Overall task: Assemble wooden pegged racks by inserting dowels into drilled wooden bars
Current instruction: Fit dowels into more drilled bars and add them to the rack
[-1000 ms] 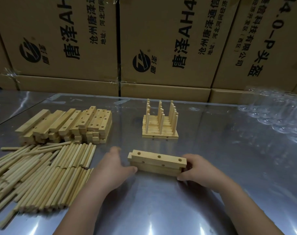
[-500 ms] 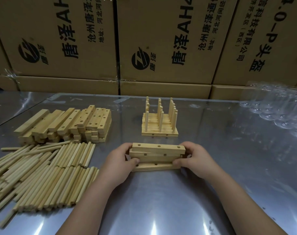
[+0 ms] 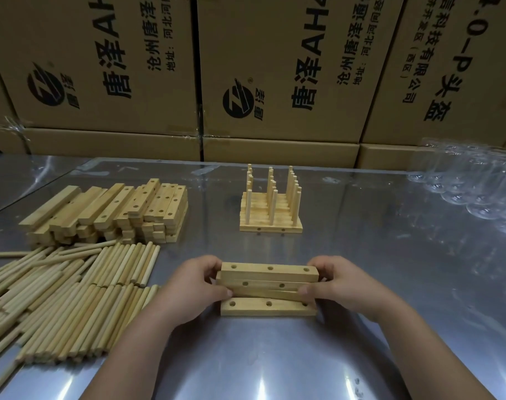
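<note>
Where the two hands meet: a bundle of held bars near the front middle of the counter, running left to right
Left hand: grips the left end of the bundle, with its fingers curled over the far side and the thumb on the near face
Right hand: grips the right end in like manner, thumb tip pressed to the near face and the other fingers wrapped behind
Held bars, make-up: the top bar shows three holes on its upper face; the bar under it shows two holes on its near face; a third piece beneath sits slightly tilted; the exact count cannot be told
Lower bar: lies flat on the counter just in front of and below the bundle, three holes facing up; whether the bundle rests on it cannot be told
Bar stock: drilled bars piled in layers at the far left of the counter, well apart from the hands
Dowels: loose sticks laid roughly parallel in a broad heap at the near left, just in front of the bar stock, right edge near the left forearm
Finished racks: several pegged racks set close together, pegs upright, standing beyond the hands at mid-counter
Clear containers: grouped at the far right; kind cannot be told
Cartons: printed brown boxes stacked as a wall along the counter's far edge
</note>
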